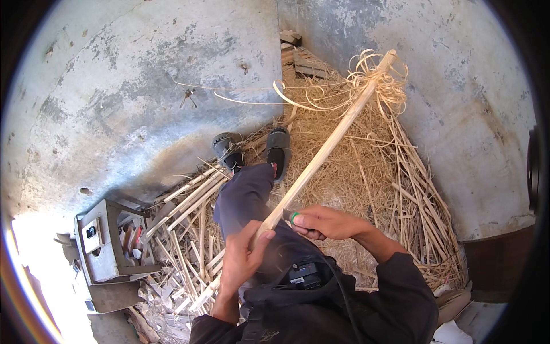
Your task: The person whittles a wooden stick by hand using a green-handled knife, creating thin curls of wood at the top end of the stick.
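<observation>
My left hand (243,255) is closed round the lower part of a long pale bamboo stick (326,150), which slants up and away to the right across my legs. Thin curled shavings (394,92) cling in a bunch near its far end, and a few long ones trail left. Close to the left hand, my right hand (331,222) grips what looks like a knife (294,218) with a green part at its handle. The knife meets the stick's right side; most of its blade is hidden.
Loose straw-like shavings (326,120) cover the floor. Split sticks lie in piles on the right (424,200) and left (189,200). A worn box-like stand (97,243) is at the left. Grey walls (143,74) close in ahead, and my shoes (278,146) rest near them.
</observation>
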Demonstrator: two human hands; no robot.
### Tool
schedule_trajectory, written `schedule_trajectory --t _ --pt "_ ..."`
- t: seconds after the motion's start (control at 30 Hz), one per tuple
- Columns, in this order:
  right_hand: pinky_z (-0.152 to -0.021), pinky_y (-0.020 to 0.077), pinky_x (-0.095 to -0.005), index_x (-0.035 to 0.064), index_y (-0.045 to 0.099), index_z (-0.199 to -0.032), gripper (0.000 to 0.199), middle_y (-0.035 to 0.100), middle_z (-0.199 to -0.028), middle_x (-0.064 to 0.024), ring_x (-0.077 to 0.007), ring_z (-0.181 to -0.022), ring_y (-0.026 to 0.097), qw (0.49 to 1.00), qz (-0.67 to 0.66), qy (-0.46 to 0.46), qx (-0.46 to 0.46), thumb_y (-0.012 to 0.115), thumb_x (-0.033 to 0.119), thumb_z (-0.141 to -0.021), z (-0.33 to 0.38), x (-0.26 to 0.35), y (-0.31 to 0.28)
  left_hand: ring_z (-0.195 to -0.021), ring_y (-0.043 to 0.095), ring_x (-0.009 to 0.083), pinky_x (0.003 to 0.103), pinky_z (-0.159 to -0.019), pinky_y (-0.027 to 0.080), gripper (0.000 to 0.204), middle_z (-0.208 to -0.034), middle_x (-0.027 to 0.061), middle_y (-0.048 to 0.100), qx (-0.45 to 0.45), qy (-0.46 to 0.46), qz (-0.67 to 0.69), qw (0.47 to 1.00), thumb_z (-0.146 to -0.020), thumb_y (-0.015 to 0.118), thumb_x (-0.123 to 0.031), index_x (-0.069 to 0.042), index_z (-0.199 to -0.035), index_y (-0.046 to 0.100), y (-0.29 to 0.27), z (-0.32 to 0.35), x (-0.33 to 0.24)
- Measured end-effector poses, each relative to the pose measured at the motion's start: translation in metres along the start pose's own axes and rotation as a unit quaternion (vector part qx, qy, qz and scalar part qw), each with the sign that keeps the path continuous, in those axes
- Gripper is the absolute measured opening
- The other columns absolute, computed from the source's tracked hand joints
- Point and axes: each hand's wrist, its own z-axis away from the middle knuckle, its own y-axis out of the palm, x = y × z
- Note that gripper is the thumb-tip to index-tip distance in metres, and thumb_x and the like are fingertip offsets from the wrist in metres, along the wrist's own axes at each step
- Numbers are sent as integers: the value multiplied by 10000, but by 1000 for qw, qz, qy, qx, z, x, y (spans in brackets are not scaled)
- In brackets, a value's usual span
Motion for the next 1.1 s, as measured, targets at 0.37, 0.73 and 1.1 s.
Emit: schedule_trajectory --t 0.37,0.73,1.1 --pt "-610 360 -259 95 555 -932 435 427 -749 79 -52 -666 411 1000 -15 10 15 438 420 -1196 -4 -1 11 -546 405 179 372 -520 377 210 -632 157 511 -9 -5 -4 1000 -1052 736 -188 0 -994 663 3 0 -4" --pt "-618 375 -283 69 585 -935 453 475 -754 54 -67 -678 445 999 51 -11 3 465 425 -1188 1 1 4 -575 374 173 368 -528 369 230 -635 146 487 10 -13 1 1000 -1055 737 -204 1 -993 654 2 2 0" --pt "-616 390 -317 51 604 -927 466 478 -727 32 -94 -668 455 994 95 -20 -58 490 425 -1181 14 20 -18 -570 424 143 366 -535 378 213 -635 139 540 28 -29 3 999 -1065 723 -209 -2 -1036 686 -2 8 5"
